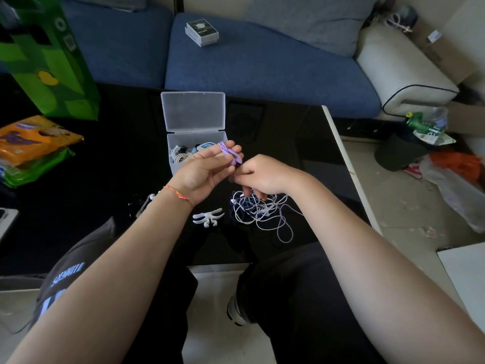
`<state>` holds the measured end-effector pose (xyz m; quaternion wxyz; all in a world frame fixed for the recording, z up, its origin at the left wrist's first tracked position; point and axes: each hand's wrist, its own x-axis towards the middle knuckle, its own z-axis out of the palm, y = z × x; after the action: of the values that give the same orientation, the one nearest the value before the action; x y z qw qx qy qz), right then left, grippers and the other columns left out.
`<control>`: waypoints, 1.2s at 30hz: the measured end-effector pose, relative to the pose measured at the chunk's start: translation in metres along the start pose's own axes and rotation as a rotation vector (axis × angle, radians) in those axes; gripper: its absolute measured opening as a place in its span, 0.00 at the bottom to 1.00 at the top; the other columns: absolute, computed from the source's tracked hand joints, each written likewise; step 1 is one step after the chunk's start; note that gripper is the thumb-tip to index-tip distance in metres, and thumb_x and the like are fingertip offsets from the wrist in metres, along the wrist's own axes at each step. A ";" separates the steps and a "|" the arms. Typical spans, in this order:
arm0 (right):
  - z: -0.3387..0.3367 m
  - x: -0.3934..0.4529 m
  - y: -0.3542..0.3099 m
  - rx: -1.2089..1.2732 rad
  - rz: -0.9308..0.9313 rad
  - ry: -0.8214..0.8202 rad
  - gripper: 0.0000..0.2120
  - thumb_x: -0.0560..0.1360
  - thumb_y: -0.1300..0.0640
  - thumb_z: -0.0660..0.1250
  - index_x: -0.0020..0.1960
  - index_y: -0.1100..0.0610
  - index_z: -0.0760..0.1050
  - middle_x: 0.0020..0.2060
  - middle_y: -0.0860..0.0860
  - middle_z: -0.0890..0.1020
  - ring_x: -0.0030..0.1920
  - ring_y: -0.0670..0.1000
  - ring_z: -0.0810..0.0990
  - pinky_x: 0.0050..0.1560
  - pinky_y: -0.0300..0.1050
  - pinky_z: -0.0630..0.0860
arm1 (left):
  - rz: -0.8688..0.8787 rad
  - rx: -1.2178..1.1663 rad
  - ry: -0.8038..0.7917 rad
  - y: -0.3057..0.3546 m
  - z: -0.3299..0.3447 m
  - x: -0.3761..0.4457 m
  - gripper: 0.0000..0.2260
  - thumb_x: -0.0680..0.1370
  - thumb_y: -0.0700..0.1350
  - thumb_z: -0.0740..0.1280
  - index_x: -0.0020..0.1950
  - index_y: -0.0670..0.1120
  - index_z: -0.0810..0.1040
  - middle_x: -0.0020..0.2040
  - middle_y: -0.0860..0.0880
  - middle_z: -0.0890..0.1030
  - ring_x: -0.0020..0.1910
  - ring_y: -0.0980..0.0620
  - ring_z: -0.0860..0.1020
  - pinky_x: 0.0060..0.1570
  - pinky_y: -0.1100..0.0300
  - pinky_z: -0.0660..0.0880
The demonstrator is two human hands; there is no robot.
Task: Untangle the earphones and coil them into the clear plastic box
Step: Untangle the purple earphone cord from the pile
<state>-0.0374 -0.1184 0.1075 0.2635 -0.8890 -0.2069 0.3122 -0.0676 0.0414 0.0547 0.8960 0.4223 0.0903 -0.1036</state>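
Black table [105,179]: left hand [202,174] pinches purple winder [231,153]; right hand [262,177] curled.

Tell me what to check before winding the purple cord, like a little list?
1. Box open: ok. The clear plastic box has its lid up.
2. Room in the box: cannot tell. Some earphones already lie inside.
3. Winder in hand: ok. The left hand holds the purple winder above the table.
4. Cord free of knots: not ok. The tangle of cords is still bunched on the black table.
5. Cord end gripped: cannot tell. The right hand reaches to the winder, its fingertips hidden.
6. Spare winder ready: ok. A white winder lies beside the tangle.
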 end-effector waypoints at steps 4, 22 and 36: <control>0.003 0.001 -0.002 -0.084 -0.030 0.038 0.12 0.81 0.51 0.65 0.46 0.57 0.82 0.36 0.52 0.82 0.25 0.43 0.74 0.29 0.35 0.72 | 0.047 0.149 0.078 -0.005 -0.004 0.003 0.11 0.79 0.33 0.64 0.56 0.45 0.80 0.50 0.51 0.85 0.53 0.52 0.82 0.46 0.62 0.80; -0.009 0.000 -0.001 -0.034 -0.084 0.361 0.04 0.76 0.59 0.68 0.44 0.56 0.81 0.35 0.47 0.82 0.35 0.41 0.78 0.35 0.33 0.71 | -0.157 0.384 -0.036 -0.008 0.007 0.002 0.12 0.82 0.50 0.59 0.52 0.43 0.77 0.43 0.42 0.79 0.49 0.46 0.77 0.57 0.48 0.75; -0.018 0.008 0.018 0.058 -0.087 0.560 0.05 0.78 0.55 0.68 0.47 0.51 0.82 0.34 0.41 0.79 0.37 0.40 0.76 0.41 0.31 0.69 | -0.106 0.214 -0.221 -0.003 0.003 -0.006 0.09 0.81 0.37 0.60 0.56 0.44 0.79 0.48 0.47 0.84 0.38 0.58 0.80 0.31 0.68 0.72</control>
<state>-0.0161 -0.1345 0.1047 0.3491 -0.9229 -0.1549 0.0485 -0.0736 0.0381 0.0561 0.8437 0.4959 0.0017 -0.2056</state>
